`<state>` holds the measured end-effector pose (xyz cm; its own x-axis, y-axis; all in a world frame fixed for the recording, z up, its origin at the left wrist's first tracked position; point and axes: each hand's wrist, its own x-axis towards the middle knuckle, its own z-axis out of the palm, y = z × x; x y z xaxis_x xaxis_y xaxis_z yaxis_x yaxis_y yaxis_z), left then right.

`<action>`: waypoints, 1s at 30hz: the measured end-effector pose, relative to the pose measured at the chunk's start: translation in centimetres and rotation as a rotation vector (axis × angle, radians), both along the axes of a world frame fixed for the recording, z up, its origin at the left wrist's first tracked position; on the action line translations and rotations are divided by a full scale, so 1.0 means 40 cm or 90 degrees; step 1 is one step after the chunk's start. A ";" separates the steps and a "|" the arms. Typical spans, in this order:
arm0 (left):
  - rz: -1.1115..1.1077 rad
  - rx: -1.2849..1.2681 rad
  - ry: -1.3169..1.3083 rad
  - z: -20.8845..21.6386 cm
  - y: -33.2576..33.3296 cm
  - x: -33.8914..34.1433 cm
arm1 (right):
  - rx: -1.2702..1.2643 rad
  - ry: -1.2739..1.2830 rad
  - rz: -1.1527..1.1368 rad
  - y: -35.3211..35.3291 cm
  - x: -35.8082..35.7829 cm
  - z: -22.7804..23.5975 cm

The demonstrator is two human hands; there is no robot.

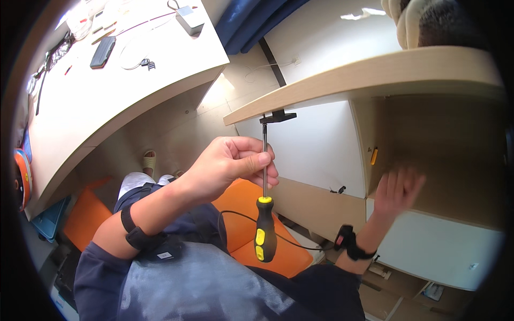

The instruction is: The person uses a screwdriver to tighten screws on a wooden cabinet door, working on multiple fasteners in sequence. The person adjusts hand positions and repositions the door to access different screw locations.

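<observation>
My left hand (243,163) pinches the metal shaft of a screwdriver (264,227) between thumb and fingers. The screwdriver points upward, with its black and yellow handle hanging below my fingers. Its tip meets a small black bracket (278,117) fixed under the edge of a wooden board (364,80); whether it sits in a screw is too small to tell. Off to the right, my right hand (398,191) is in front of an open wooden cabinet compartment (444,144). Motion smears its fingers, and I can make out nothing in them.
A white desk (160,69) at the upper left carries a black case (103,52), a grey box (190,20) and cables. An orange chair (289,251) stands below my hands. White cabinet doors (316,150) lie behind the screwdriver. A yellow object (374,155) is on the compartment's side wall.
</observation>
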<state>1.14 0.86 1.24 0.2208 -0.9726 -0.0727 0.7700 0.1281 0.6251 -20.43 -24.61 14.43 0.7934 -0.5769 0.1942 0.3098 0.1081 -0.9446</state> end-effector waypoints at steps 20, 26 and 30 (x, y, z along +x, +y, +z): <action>-0.028 -0.019 -0.017 -0.002 -0.023 -0.009 | 0.586 -0.122 0.772 0.634 0.192 0.048; -0.039 -0.026 -0.035 -0.009 -0.016 0.010 | 0.064 -0.065 0.274 0.586 0.175 0.004; -0.086 -0.006 -0.005 0.003 -0.020 0.009 | -0.426 0.377 -0.225 0.569 0.120 -0.077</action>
